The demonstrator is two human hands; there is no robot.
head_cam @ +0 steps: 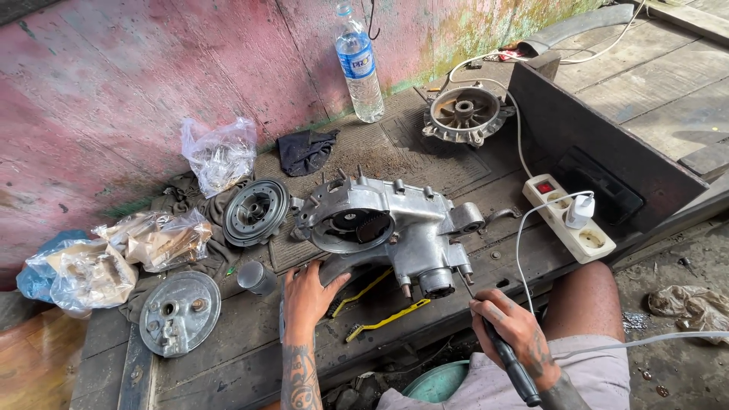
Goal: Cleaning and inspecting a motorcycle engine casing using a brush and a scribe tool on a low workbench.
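A silver aluminium engine case (395, 224) lies on a dark wooden bench, with an open round cavity and a gear showing on its left side. My left hand (307, 292) rests on the bench and touches the lower left edge of the case. My right hand (512, 330) grips a black-handled tool (505, 357), its thin metal tip (465, 282) pointing up at the underside of the case near a round boss. Two yellow-handled brushes (380, 304) lie under the case, between my hands.
A round drum part (255, 212), a flat grey cover plate (180, 313) and a small grey cup (257, 276) lie left. Plastic bags (219, 154) sit near the pink wall. A water bottle (358, 64), a finned wheel part (465, 114) and a white power strip (568, 216) lie behind and right.
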